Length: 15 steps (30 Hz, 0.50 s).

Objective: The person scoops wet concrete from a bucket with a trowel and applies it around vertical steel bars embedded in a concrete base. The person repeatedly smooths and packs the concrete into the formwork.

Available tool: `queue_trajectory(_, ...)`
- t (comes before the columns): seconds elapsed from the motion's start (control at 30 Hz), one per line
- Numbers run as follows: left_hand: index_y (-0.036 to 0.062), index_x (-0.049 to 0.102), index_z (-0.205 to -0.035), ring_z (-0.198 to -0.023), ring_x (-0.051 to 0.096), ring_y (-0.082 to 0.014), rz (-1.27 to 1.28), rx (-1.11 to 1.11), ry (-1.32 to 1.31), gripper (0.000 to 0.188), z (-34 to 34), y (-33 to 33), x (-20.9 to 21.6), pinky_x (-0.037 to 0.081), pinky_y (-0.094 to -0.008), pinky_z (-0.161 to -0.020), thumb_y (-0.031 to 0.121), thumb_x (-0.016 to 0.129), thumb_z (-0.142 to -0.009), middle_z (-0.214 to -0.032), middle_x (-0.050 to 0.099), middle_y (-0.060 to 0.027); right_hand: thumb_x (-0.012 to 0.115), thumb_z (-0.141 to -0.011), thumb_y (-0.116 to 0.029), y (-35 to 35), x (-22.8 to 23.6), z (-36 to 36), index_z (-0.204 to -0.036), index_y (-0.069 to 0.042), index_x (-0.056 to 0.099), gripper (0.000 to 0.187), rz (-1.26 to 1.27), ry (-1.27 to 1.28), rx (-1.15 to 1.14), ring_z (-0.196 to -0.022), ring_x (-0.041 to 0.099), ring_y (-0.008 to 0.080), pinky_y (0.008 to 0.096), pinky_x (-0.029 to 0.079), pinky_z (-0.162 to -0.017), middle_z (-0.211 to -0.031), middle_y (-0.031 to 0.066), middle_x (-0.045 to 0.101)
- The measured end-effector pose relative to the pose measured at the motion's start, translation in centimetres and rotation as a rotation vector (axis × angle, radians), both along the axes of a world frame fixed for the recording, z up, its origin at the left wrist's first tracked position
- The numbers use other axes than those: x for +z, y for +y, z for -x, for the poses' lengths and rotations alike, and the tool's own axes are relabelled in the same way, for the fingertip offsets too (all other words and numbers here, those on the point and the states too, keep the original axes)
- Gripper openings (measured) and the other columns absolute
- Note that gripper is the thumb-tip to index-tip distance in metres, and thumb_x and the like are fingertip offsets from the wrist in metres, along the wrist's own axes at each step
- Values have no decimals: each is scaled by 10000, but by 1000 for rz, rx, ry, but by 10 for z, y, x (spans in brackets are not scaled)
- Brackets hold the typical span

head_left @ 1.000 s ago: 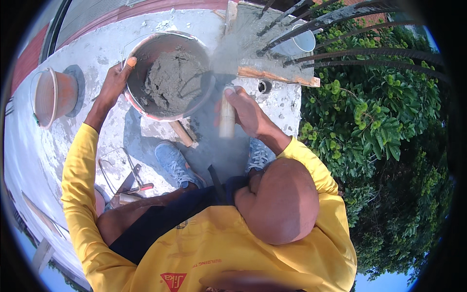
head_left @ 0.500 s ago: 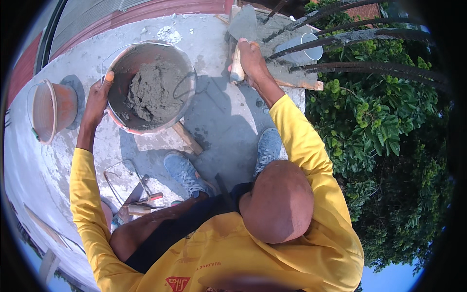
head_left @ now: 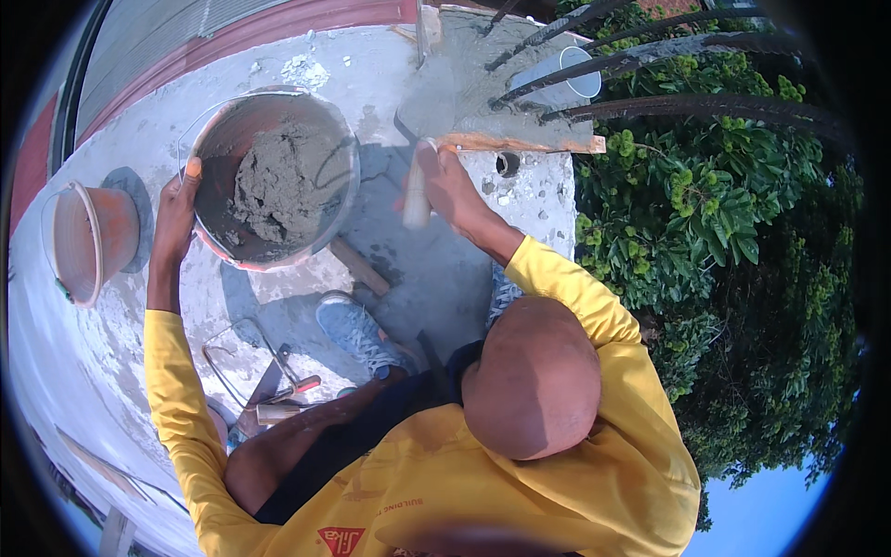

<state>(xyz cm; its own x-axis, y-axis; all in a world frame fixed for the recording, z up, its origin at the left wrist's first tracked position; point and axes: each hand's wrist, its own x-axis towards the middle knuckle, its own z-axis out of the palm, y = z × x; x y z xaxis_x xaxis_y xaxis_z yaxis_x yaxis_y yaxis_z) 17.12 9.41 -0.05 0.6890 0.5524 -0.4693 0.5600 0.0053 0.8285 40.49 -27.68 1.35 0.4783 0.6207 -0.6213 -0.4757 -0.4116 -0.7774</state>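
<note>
My left hand (head_left: 174,215) is closed on the left rim of a large bucket (head_left: 212,148), thumb over the edge. Wet grey mortar (head_left: 283,181) lies heaped inside it. In my right hand (head_left: 455,190) is the wooden handle of a trowel (head_left: 429,110), its broad grey blade pointing away from me and slightly blurred. That blade is beside the left end of a wooden board (head_left: 520,143), which edges a patch of wet mortar (head_left: 473,60). Whether the blade touches the board or the mortar, I cannot tell.
Bent rebar rods (head_left: 640,56) rise from the patch around a white pipe (head_left: 557,76). A smaller bucket (head_left: 116,232) stands far left. A piece of wood (head_left: 359,265) sticks out by the large bucket. Near my left foot lies a hacksaw (head_left: 297,385). Leafy trees (head_left: 705,223) fill the right.
My right hand has drawn the trowel back toward me and to the left, off the mortar patch. My left hand stays on the bucket rim. The whole view has shifted slightly.
</note>
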Motion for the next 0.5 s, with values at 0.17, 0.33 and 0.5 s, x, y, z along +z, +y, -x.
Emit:
queue_trajectory(0.17, -60, 689, -1292, -1049, 601, -124, 9, 9, -16, 636, 7, 6, -7, 477, -298, -954, 530, 547, -1102, -1150, 727, -60, 344, -1128, -503, -15, 8, 39, -1071, 79, 521, 611, 45, 240, 57, -775, 771, 312, 420, 620, -644, -860, 183, 657)
queue_trajectory(0.33, -60, 686, -1301, -1057, 601, -124, 90, -8, -86, 629, 6, 6, -8, 475, -298, -969, 521, 543, -1106, -1170, 728, -63, 333, -1142, -457, -17, -13, 23, -1091, 51, 466, 528, -217, 132, 28, -763, 763, 326, 417, 626, -658, -903, 175, 640)
queue_trajectory(0.5, -54, 693, -1284, -1030, 609, -125, 47, 18, -42, 617, 3, 2, -5, 488, -301, -948, 518, 545, -1106, -1143, 727, -57, 319, -1146, -434, -14, -15, 23, -1090, 46, 457, 503, -140, 117, -88, -767, 754, 326, 404, 614, -663, -879, 166, 640)
